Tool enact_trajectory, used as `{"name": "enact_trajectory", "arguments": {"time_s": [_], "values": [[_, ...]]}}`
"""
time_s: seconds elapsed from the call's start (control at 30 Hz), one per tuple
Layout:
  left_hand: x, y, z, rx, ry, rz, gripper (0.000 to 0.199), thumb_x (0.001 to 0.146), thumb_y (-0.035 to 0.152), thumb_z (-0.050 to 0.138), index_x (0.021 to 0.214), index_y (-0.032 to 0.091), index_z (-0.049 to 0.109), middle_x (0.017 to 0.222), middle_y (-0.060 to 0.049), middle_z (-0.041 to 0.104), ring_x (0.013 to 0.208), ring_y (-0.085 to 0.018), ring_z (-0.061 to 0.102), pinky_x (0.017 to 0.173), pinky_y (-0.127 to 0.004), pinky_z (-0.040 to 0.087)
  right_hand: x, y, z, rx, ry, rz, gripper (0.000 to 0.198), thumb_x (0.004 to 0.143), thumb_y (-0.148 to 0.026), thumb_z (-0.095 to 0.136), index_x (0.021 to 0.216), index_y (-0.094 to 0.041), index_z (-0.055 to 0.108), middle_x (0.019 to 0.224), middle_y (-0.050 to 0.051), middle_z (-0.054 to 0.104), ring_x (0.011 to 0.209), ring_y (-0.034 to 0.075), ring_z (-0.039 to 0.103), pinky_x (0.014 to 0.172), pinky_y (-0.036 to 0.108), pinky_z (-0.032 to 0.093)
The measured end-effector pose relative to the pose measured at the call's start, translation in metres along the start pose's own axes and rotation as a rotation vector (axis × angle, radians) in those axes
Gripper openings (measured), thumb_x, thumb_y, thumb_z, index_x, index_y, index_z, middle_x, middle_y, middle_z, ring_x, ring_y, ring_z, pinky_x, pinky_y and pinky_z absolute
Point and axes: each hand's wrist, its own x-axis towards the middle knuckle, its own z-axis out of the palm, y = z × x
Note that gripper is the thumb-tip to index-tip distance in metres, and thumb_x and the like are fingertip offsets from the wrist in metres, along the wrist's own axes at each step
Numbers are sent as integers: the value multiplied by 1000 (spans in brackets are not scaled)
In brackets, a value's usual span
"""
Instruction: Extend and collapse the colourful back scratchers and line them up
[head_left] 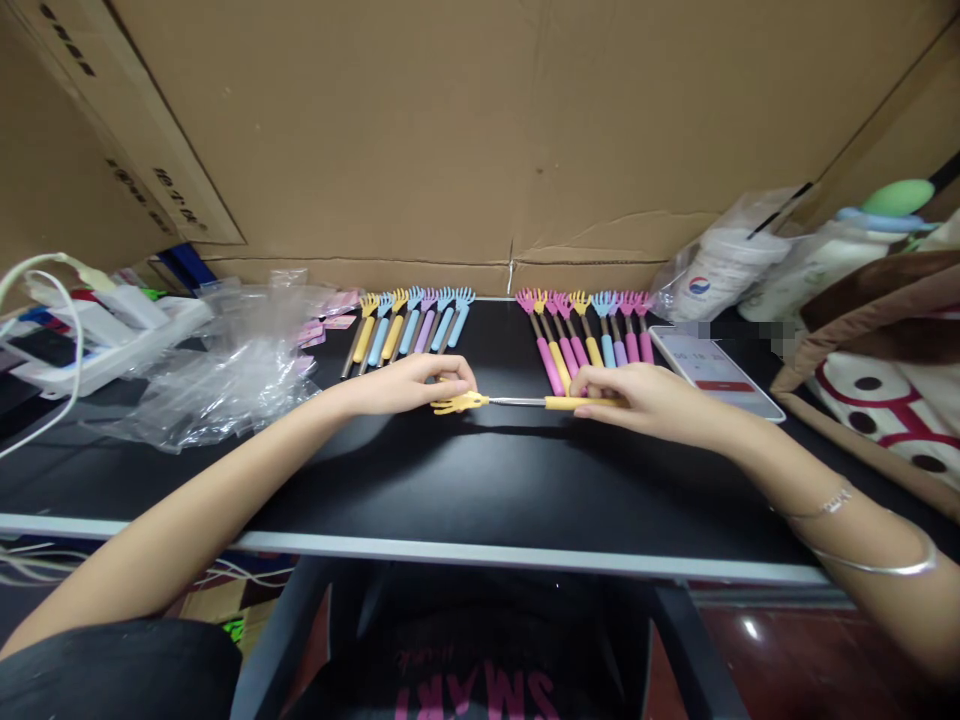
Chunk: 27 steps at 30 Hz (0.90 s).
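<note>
A yellow back scratcher with a metal rod lies level between my two hands, above the black table. My left hand is closed on its claw-shaped head, fingers curled over it. My right hand grips the yellow handle at the other end, thumb and fingers pinching it. Beyond my left hand lies a row of back scratchers in yellow, blue and purple. A second row of back scratchers, mostly pink with yellow, blue and purple ones, lies beyond my right hand.
Clear plastic bags are heaped at the left, beside a white tray with cables. To the right lie a phone showing a timer, a bagged cup and a patterned cloth bag. A cardboard wall closes off the back.
</note>
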Motion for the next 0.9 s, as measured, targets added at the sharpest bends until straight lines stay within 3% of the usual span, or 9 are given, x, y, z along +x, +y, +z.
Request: {"name": "enact_trajectory", "arguments": {"time_s": [0.4, 0.7, 0.9], "values": [[5, -14, 4, 385, 87, -39, 22, 88, 35, 51, 94, 22, 68, 91, -1, 67, 80, -14, 57, 72, -22, 39, 1, -4, 10, -104, 46, -71, 21, 84, -42, 54, 83, -22, 61, 81, 0, 62, 70, 10, 53, 57, 21, 30], [3, -12, -2, 475, 41, -55, 27, 86, 44, 51, 96, 24, 67, 95, -1, 63, 80, -14, 55, 70, -21, 37, 1, 1, 4, -58, -103, 41, 27, 81, -50, 52, 86, -24, 60, 72, -2, 56, 59, 9, 47, 53, 21, 25], [1, -11, -9, 452, -51, -159, 24, 87, 39, 48, 96, 22, 62, 82, 2, 65, 69, -11, 55, 61, -19, 33, -2, 7, -7, -46, -255, 155, 28, 79, -50, 53, 85, -23, 57, 72, -2, 57, 61, 10, 49, 53, 23, 25]]}}
